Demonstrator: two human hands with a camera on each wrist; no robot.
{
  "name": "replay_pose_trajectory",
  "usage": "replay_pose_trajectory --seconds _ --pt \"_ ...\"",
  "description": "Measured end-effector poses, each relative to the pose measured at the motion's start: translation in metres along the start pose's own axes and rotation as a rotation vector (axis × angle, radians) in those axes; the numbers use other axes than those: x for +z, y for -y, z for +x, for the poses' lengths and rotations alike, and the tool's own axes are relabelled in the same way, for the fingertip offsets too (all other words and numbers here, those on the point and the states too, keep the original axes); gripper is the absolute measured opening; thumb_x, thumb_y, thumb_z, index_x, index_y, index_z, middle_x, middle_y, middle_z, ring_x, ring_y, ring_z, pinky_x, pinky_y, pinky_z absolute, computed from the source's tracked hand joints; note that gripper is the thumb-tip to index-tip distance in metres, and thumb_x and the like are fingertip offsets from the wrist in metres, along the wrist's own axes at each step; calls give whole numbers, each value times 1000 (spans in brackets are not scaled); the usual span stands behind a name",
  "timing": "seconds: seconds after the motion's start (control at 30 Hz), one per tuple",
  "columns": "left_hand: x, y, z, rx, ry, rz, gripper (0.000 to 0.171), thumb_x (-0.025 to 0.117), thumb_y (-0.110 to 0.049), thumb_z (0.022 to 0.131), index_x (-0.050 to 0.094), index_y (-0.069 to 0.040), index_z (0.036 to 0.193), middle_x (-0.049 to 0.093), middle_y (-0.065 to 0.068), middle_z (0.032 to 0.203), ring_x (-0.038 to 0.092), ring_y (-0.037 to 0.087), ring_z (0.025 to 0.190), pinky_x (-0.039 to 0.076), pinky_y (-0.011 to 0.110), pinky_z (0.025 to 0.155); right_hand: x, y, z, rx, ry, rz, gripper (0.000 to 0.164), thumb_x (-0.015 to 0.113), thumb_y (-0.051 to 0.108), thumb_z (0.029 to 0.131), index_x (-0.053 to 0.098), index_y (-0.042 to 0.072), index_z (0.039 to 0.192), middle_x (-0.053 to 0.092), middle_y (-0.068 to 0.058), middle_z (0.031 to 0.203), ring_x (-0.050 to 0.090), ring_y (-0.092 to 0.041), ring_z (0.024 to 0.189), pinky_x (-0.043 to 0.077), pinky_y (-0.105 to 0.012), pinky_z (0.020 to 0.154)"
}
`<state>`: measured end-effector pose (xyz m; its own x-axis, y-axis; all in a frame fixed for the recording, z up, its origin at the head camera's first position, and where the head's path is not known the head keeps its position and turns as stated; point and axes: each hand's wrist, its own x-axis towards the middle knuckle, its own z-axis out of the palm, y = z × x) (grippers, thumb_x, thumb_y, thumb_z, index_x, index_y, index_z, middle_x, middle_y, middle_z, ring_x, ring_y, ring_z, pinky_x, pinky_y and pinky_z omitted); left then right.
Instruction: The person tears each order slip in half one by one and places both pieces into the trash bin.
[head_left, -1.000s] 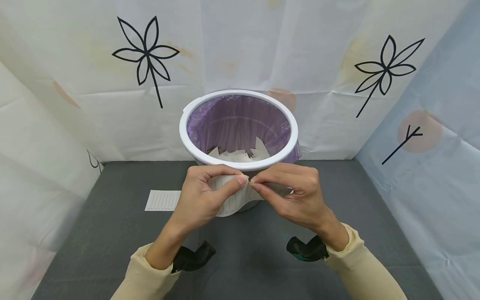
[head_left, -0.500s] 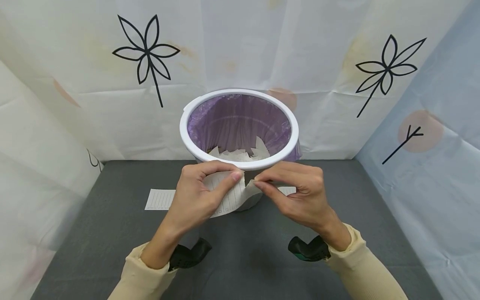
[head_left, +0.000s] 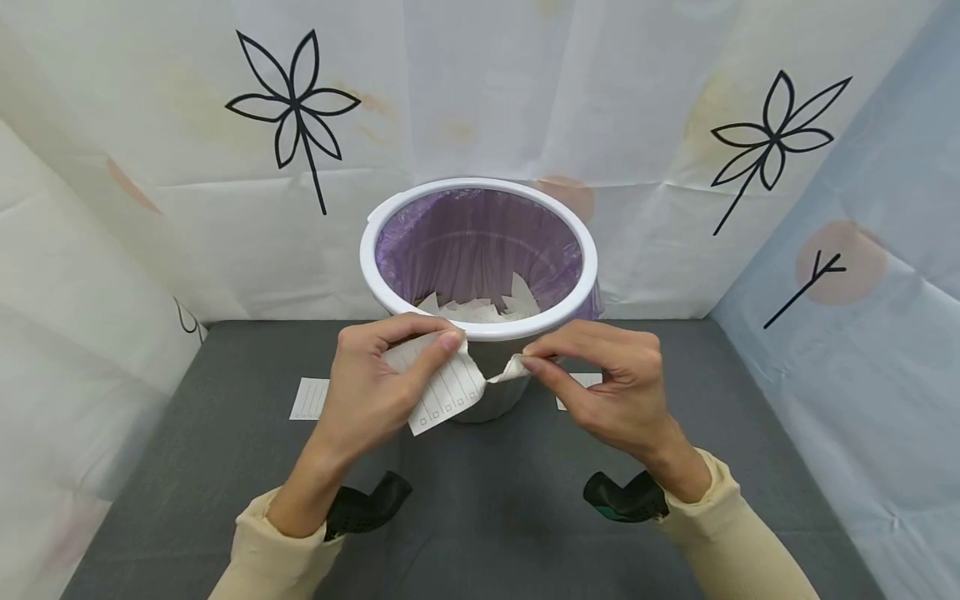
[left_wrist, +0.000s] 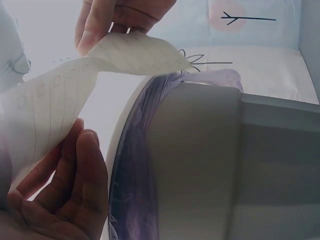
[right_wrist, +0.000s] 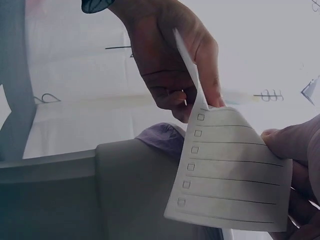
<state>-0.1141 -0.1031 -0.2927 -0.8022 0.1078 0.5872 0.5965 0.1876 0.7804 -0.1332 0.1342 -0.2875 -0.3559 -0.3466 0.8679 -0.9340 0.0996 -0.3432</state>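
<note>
A slip of lined paper (head_left: 442,392) with small checkboxes is torn between the two hands, in front of the bin. My left hand (head_left: 375,375) pinches the larger-looking flat part between thumb and fingers. The twisted other part is pinched by my right hand (head_left: 607,379) between thumb and index finger. At the lower edge the two parts meet at a narrow spot. In the right wrist view the lined paper (right_wrist: 230,170) shows its checkbox row, with the right hand (right_wrist: 300,155) at its side edge. Left fingers (left_wrist: 90,170) lie behind the paper in the left wrist view.
A round bin with a white rim (head_left: 367,258) and a purple liner (head_left: 480,233) stands at the back; white paper scraps (head_left: 480,312) lie inside it. Another lined slip (head_left: 309,400) lies on the grey table (head_left: 225,467) at left, and one (head_left: 588,380) is partly hidden behind the right hand.
The hands have moved apart, the left mostly leftward and the right slightly rightward. The tear in the paper has widened from the top edge down to the lower edge.
</note>
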Motion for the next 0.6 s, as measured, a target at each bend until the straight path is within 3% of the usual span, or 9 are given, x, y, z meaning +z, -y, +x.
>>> replay_pose_trajectory --seconds 0.23,0.6 --pt "-4 1 0 -2 -27 -8 6 77 -1 89 79 -4 93 75 1 86 66 16 71 52 22 65 -4 -2 -4 -5 -8 31 14 75 12 93 76 -1 89 73 -9 79 66 -13 69 52 -19 68" --pt "-20 1 -5 -25 -95 87 5 76 -4 90 80 -6 93 74 0 84 66 13 75 51 22 66 -14 -6 -10 7 -90 77 8 78 2 87 75 -6 84 72 -13 77 64 -12 67 49 -17 63"
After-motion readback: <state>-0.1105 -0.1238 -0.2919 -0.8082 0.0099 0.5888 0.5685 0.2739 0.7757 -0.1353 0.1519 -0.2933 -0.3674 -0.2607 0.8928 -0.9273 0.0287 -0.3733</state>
